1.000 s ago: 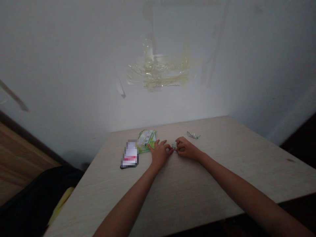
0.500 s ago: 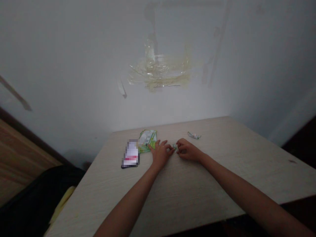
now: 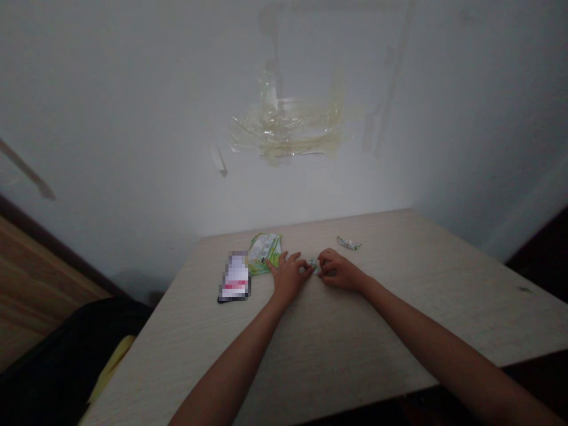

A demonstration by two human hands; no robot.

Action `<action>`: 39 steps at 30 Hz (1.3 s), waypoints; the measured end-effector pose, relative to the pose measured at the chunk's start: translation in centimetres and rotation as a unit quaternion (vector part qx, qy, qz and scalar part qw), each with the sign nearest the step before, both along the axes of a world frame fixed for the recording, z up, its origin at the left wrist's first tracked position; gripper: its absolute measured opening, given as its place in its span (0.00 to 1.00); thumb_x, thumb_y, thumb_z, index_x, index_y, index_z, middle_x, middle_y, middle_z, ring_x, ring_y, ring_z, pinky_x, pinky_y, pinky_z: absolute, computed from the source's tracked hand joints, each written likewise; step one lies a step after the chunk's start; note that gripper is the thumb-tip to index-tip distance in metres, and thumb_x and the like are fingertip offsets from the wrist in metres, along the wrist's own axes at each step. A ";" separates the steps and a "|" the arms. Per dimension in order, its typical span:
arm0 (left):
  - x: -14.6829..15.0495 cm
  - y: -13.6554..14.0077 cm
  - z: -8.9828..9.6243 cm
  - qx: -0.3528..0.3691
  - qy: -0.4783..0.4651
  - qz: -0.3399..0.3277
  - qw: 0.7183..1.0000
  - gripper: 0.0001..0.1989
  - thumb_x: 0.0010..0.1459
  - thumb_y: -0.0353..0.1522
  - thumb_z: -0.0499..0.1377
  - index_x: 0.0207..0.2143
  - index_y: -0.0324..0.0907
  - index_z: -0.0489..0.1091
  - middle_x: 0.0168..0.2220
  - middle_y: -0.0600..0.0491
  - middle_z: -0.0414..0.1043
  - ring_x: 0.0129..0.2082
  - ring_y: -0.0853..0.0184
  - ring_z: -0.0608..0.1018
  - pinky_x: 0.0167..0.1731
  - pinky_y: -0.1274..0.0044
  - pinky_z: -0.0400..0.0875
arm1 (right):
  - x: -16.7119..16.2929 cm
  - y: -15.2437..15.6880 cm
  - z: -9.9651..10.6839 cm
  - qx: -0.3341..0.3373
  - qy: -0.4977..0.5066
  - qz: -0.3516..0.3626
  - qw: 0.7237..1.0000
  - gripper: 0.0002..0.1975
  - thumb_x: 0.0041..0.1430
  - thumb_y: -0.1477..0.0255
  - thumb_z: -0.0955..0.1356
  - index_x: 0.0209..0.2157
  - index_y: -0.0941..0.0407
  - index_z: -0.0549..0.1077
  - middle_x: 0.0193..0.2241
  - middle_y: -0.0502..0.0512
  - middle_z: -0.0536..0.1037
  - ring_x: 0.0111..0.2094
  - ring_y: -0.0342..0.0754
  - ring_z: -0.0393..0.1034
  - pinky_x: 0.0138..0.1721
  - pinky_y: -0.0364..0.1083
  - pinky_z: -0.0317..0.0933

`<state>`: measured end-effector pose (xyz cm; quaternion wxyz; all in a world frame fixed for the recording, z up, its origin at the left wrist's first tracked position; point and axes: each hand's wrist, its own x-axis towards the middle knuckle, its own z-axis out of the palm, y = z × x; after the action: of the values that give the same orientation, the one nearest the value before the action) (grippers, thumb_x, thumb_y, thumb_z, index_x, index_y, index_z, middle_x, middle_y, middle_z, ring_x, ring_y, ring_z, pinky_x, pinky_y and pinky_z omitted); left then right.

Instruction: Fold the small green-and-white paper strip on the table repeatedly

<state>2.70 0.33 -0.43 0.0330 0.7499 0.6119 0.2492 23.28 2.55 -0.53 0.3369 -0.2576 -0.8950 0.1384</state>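
Both hands rest on a pale wooden table (image 3: 337, 349) and meet at a small green-and-white wrapped candy (image 3: 313, 264). My left hand (image 3: 288, 276) pinches its left end with thumb and forefinger while the other fingers spread out. My right hand (image 3: 339, 271) grips its right end with curled fingers. Most of the candy is hidden between the fingertips.
A green snack packet (image 3: 265, 251) lies flat just left of my left hand, next to a phone (image 3: 235, 277). Another small wrapped candy (image 3: 348, 243) lies behind my right hand. A white wall with old tape marks stands behind the table. A dark bag (image 3: 57, 361) sits lower left.
Both hands stay on the small candy; only slight finger shifts and a small camera movement show.
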 end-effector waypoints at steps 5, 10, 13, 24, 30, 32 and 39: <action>-0.1 0.2 -0.2 -0.002 -0.003 0.002 1.000 0.07 0.56 0.45 0.62 0.34 0.57 0.78 0.58 0.59 0.70 0.64 0.48 0.60 0.57 0.36 0.31 | 0.4 1.1 -0.8 -0.031 0.029 -0.055 0.998 0.05 0.58 0.73 0.71 0.34 0.52 0.81 0.37 0.56 0.74 0.42 0.49 0.67 0.47 0.50 0.62; -0.2 0.2 -0.1 -0.007 -0.004 -0.003 1.000 0.08 0.57 0.46 0.62 0.34 0.57 0.78 0.59 0.59 0.70 0.64 0.48 0.59 0.58 0.36 0.31 | 0.3 1.5 -1.4 -0.019 0.006 -0.070 0.997 0.06 0.58 0.72 0.71 0.36 0.51 0.82 0.38 0.56 0.74 0.44 0.50 0.66 0.48 0.50 0.62; -0.2 0.2 -0.1 -0.005 0.001 -0.004 1.000 0.08 0.57 0.46 0.61 0.35 0.58 0.78 0.59 0.60 0.70 0.64 0.48 0.60 0.57 0.36 0.31 | 0.0 1.3 -1.4 0.008 -0.010 -0.087 0.996 0.06 0.57 0.74 0.71 0.36 0.52 0.82 0.38 0.57 0.74 0.45 0.50 0.66 0.49 0.50 0.62; -0.1 0.0 0.8 -0.032 -0.006 -0.006 0.999 0.08 0.58 0.44 0.61 0.35 0.57 0.78 0.59 0.59 0.70 0.65 0.48 0.58 0.57 0.36 0.31 | -0.6 1.6 -1.6 0.029 -0.054 -0.185 0.981 0.07 0.58 0.69 0.72 0.37 0.50 0.83 0.39 0.59 0.73 0.43 0.51 0.66 0.46 0.50 0.63; -0.1 0.1 0.7 -0.035 -0.005 -0.004 0.999 0.07 0.57 0.44 0.62 0.35 0.56 0.78 0.59 0.58 0.70 0.65 0.48 0.57 0.57 0.36 0.31 | -1.3 2.0 -1.3 0.038 -0.088 -0.229 0.969 0.08 0.59 0.66 0.71 0.39 0.50 0.83 0.40 0.60 0.72 0.43 0.52 0.65 0.44 0.49 0.63; -0.1 0.2 0.6 -0.029 -0.003 -0.006 1.000 0.07 0.57 0.44 0.62 0.34 0.56 0.78 0.59 0.59 0.70 0.65 0.48 0.58 0.57 0.36 0.32 | -1.5 2.1 -1.3 0.037 -0.095 -0.242 0.965 0.09 0.60 0.65 0.70 0.40 0.49 0.83 0.40 0.61 0.72 0.43 0.53 0.65 0.44 0.50 0.63; 0.0 -0.1 0.5 -0.020 0.003 -0.002 1.000 0.07 0.57 0.43 0.62 0.36 0.56 0.78 0.59 0.57 0.70 0.65 0.49 0.59 0.58 0.37 0.32 | -1.7 2.3 -2.1 0.024 -0.069 -0.265 0.962 0.10 0.61 0.65 0.70 0.42 0.47 0.81 0.41 0.59 0.71 0.44 0.52 0.65 0.46 0.51 0.62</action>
<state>2.65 0.26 0.12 0.0469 0.7514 0.6151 0.2341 21.53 4.89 -2.67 0.3052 -0.4861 -0.8189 0.0048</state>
